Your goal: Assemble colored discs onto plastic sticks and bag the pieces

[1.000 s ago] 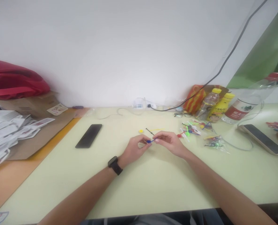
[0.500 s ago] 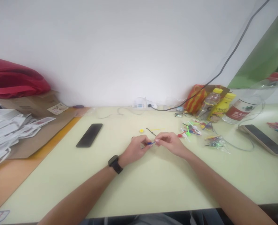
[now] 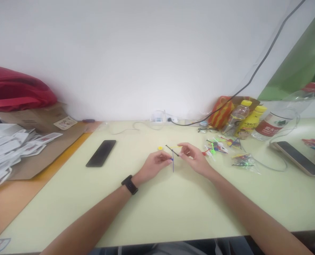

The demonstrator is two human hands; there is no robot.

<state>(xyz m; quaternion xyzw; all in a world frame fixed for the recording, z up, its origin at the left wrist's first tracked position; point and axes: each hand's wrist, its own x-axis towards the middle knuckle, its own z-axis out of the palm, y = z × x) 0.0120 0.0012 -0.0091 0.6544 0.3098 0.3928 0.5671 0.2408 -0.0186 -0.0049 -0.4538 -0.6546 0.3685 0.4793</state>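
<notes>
My left hand [image 3: 153,165], with a black watch on its wrist, pinches the top of a thin blue stick [image 3: 172,165] that hangs down over the pale yellow table [image 3: 173,209]. My right hand [image 3: 193,158] is just to the right of it, fingers partly curled, its fingertips at the end of a thin black stick [image 3: 171,150] that lies on the table. A small yellow piece [image 3: 160,148] lies just beyond the hands.
A black phone [image 3: 101,153] lies left of centre. Bags of coloured sticks [image 3: 226,150] lie to the right, with bottles [image 3: 246,122], glasses [image 3: 207,130], a second phone [image 3: 295,157] and a cable. White packets [image 3: 11,148] and cardboard are at far left.
The hands have drawn slightly apart. The blue stick, held level between both hands before, now hangs from my left fingers alone. My right fingers have gone to the black stick.
</notes>
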